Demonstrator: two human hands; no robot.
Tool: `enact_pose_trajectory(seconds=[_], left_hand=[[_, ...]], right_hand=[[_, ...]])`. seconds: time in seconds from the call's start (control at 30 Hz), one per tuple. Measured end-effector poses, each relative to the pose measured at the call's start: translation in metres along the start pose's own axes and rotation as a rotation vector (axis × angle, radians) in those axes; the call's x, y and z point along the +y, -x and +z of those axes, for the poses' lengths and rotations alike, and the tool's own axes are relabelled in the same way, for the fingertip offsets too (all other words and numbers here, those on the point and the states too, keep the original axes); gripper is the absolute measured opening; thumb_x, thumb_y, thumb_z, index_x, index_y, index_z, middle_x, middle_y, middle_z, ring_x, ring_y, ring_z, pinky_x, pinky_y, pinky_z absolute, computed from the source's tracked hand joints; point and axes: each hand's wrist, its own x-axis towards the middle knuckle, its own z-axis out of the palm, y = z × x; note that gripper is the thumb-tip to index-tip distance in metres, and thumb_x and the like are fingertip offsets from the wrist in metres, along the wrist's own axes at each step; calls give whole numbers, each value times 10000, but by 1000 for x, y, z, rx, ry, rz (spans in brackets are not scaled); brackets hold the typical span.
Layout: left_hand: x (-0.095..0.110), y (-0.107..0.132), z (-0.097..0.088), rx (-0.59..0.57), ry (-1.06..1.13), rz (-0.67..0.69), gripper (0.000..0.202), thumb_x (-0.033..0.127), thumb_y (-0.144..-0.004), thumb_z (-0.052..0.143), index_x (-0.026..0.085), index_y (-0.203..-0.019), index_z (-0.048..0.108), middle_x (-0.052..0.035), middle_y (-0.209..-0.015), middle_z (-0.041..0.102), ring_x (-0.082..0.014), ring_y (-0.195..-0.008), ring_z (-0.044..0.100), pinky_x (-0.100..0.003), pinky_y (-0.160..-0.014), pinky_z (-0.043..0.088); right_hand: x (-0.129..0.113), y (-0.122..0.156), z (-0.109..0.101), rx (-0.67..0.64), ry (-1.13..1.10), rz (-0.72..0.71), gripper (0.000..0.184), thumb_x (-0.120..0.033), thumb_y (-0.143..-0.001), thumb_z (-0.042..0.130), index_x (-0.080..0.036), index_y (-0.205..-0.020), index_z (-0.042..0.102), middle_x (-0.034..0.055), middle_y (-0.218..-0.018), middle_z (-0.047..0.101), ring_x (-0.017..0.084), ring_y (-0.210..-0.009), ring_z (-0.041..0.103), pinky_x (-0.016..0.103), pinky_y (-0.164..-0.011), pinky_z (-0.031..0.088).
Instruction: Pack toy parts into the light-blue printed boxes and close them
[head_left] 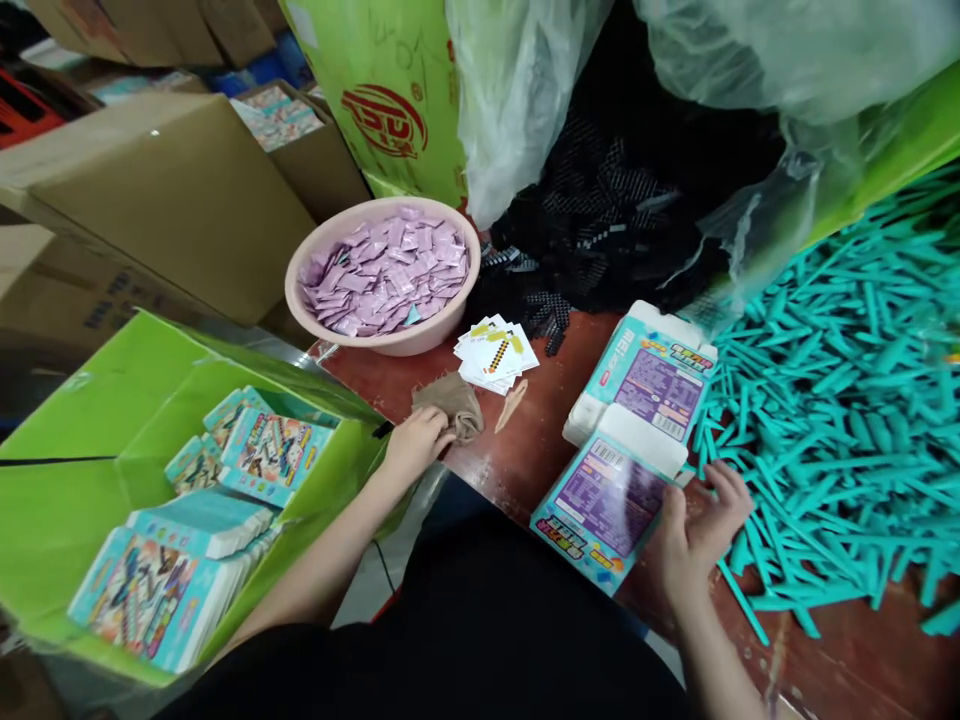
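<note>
My left hand (415, 443) is closed on the near edge of a crumpled brown cloth (456, 402) lying on the reddish table. My right hand (703, 525) has its fingers apart, with the thumb beside the right edge of a flat teal and purple printed box (604, 510); whether it touches is hard to tell. Behind that box lies a stack of similar flattened boxes (646, 375), white flaps showing. Several white cards (495, 355) with a pickaxe-like picture lie just beyond the cloth, next to a tan scrap (511, 405).
A pink basin (296, 265) holds many small purple packets. Teal plastic sticks (825, 430) heap up on the right. Black plastic parts (585, 220) spill from a bag at the back. A green carton (67, 400) with printed boxes (150, 590) stands at left, near brown cartons (150, 190).
</note>
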Motion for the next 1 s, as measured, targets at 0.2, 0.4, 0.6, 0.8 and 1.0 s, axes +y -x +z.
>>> enact_pose_trajectory(seconds=[0.2, 0.4, 0.6, 0.8, 1.0], left_hand=[[43, -75, -34, 241, 177, 201, 173, 297, -971, 599, 211, -1074, 707, -104, -1193, 676, -256, -1083, 624, -396, -962, 498], [66, -121, -20, 58, 45, 137, 152, 153, -953, 570, 172, -973, 720, -115, -1134, 696, -265, -1030, 631, -372, -861, 504], [57, -122, -21, 119, 148, 58, 167, 172, -952, 552, 172, -863, 694, -84, -955, 709, -233, -926, 649, -320, -781, 489], [48, -127, -24, 131, 416, -21, 79, 132, -854, 662, 193, -805, 663, -35, -936, 728, -212, -876, 671, -331, -864, 499], [51, -120, -19, 159, 438, -17, 64, 150, -859, 657, 205, -855, 688, -50, -1006, 735, -230, -931, 680, -358, -905, 513]], right_hand=[[-36, -145, 93, -588, 163, -613, 221, -285, -995, 491, -199, -1081, 676, 103, -1027, 693, 252, -989, 640, 432, -922, 500], [-44, -188, 240, -972, 635, -945, 379, -149, -901, 607, -68, -1271, 622, 215, -1287, 587, 300, -1121, 533, 403, -880, 446], [-26, -187, 254, -1060, 639, -1066, 267, -87, -980, 433, -57, -1108, 665, 195, -1155, 644, 263, -1102, 523, 339, -791, 406], [-20, -192, 260, -1016, 626, -1081, 284, -122, -916, 570, -60, -1188, 625, 209, -1312, 582, 257, -1141, 506, 323, -809, 409], [-33, -190, 244, -1114, 606, -1094, 192, -124, -862, 608, -84, -1040, 668, 166, -1134, 652, 248, -1056, 561, 308, -768, 424]])
